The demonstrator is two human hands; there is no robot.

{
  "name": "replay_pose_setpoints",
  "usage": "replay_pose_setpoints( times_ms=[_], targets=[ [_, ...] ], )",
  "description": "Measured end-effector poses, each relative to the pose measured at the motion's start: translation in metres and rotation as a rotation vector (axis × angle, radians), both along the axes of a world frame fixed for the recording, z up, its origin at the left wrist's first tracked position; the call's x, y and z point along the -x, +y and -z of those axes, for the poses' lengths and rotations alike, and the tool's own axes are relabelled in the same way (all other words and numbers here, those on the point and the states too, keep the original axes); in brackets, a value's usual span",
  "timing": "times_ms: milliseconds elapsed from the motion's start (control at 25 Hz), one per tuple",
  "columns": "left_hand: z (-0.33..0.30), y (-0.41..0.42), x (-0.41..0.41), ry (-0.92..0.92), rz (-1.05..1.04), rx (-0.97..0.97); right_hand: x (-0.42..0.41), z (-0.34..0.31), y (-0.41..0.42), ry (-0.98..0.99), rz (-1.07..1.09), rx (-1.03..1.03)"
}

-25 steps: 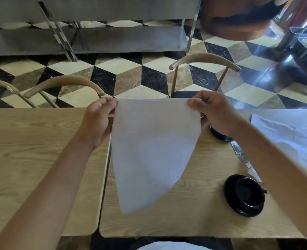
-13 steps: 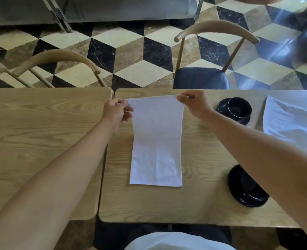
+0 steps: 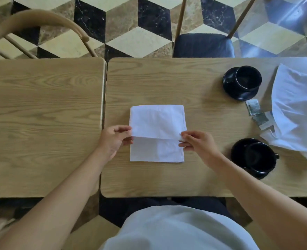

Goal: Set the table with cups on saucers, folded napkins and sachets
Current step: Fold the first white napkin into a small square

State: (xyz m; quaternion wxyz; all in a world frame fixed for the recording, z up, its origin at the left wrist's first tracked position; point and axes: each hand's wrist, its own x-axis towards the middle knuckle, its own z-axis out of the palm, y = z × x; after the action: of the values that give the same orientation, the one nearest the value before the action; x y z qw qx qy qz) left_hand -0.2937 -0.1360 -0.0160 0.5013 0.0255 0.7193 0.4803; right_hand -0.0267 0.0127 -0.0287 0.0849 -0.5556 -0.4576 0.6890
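The white cloth napkin [image 3: 157, 133] now lies flat on the light wooden table [image 3: 194, 177], near its left edge and about midway between the far and near edges. A second ago it hung in the air as a wide sheet; half a second ago it was a long strip stretched toward the far edge. Since then the far half has been brought over toward the person, so an upper layer covers most of a lower one. This fold is nearly closed but the edges are not yet matched, so the napkin is not finished.

The left hand [image 3: 114, 139] pinches the left corner of the upper layer between thumb and fingertips. The right hand [image 3: 198, 143] pinches the right corner likewise, its other fingers loosely curled.

Toward the right edge, a black cup on a black saucer [image 3: 242, 83] stands near the far edge, and a second black cup on its saucer [image 3: 255, 157] nearer the person. Between them lie small grey sachets [image 3: 257, 112], touching a heap of loose white cloth [image 3: 297, 109] at the right edge. The camera now looks more steeply down.
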Motion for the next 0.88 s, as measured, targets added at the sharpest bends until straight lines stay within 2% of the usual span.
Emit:
replay_pose_setpoints(
  times_ms=[160, 360, 480, 680, 880],
  targets=[
    [0.031, -0.034, -0.022, 0.097, 0.08, 0.133, -0.014, 0.026, -0.042, -0.079, 0.076, 0.064],
    [0.052, -0.055, -0.043, 0.26, 0.158, 0.248, -0.027, 0.044, -0.062, -0.261, -0.059, -0.025],
    [0.053, -0.059, -0.049, 0.405, 0.215, 0.319, -0.03, 0.047, -0.071, -0.32, -0.064, -0.066],
    [0.05, -0.067, -0.051, 0.48, 0.283, 0.362, -0.027, 0.04, -0.083, -0.414, -0.133, -0.16],
    [0.051, -0.067, -0.057, 0.547, 0.34, 0.345, -0.02, 0.037, -0.088, -0.484, -0.056, -0.206]
  ],
)
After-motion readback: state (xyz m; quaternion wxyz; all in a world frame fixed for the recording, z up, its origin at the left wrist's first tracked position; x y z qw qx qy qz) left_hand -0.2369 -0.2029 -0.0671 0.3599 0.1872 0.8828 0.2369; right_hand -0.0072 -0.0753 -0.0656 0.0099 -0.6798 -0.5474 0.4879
